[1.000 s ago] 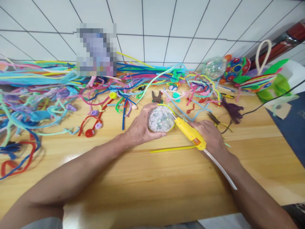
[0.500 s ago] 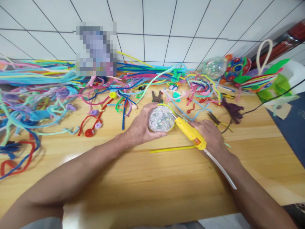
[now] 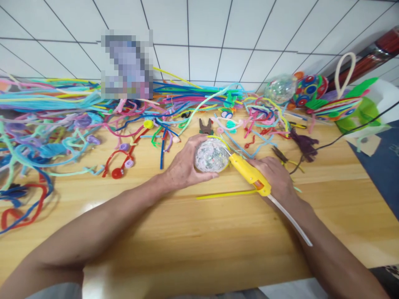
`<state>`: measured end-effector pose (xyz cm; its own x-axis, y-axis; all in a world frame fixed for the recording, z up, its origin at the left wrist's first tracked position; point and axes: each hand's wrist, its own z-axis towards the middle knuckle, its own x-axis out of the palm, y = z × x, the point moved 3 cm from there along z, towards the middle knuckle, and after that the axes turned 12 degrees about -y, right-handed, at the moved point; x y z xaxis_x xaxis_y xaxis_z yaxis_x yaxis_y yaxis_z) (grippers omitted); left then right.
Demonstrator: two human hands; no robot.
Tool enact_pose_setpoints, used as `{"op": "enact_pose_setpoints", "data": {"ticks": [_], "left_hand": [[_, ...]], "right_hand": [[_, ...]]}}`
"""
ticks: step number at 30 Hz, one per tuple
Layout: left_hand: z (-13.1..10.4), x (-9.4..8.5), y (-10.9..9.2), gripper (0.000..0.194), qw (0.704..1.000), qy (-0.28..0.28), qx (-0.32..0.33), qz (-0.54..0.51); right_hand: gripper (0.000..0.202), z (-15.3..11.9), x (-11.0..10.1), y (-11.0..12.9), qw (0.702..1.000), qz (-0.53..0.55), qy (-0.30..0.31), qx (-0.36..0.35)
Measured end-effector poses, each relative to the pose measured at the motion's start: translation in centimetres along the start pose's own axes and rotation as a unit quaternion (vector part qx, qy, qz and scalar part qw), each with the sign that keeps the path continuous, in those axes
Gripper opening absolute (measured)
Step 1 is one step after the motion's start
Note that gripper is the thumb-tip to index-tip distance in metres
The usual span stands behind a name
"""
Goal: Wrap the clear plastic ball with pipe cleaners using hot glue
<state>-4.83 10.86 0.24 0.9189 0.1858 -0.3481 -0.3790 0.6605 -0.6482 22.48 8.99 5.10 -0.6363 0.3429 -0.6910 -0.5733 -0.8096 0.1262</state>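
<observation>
My left hand (image 3: 183, 166) is closed around a pale, speckled ball (image 3: 212, 155), thumb at the near side and fingers at the far side. Along the ball's far and right edge runs a yellow pipe cleaner (image 3: 220, 139). My right hand (image 3: 274, 172) grips a yellow hot glue gun (image 3: 251, 174), its nozzle at the ball's right edge; whether it touches cannot be made out. From the gun's back end sticks a clear glue stick (image 3: 289, 220). A straight yellow pipe cleaner (image 3: 226, 194) lies on the table below the ball, its right end behind the gun.
Tangled coloured pipe cleaners (image 3: 62, 124) cover the table's left and back. Pliers (image 3: 279, 154) lie beside my right hand, with a dark cable (image 3: 343, 133) beyond. A clear ball (image 3: 282, 88) and a decorated ball (image 3: 311, 89) stand at the back right, near a tiled wall (image 3: 205, 25).
Almost nothing differs. Both hands, the ball and the glue gun keep their places, apart from a very slight shift of the gun's back end and the glue stick.
</observation>
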Motion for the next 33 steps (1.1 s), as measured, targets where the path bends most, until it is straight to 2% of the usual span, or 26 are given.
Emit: {"op": "enact_pose_setpoints", "data": {"ticks": [13, 25, 33], "left_hand": [[0.02, -0.07, -0.09, 0.098, 1.0, 0.006, 0.001, -0.006], [0.22, -0.08, -0.31, 0.098, 1.0, 0.011, 0.021, 0.004], [0.13, 0.08, -0.45, 0.099, 1.0, 0.011, 0.025, 0.005]], "right_hand": [[0.04, -0.25, 0.15, 0.13, 1.0, 0.006, -0.012, 0.008], [0.04, -0.14, 0.09, 0.01, 1.0, 0.007, 0.016, 0.005], [0.042, -0.1, -0.23, 0.29, 1.0, 0.022, -0.009, -0.005]]}}
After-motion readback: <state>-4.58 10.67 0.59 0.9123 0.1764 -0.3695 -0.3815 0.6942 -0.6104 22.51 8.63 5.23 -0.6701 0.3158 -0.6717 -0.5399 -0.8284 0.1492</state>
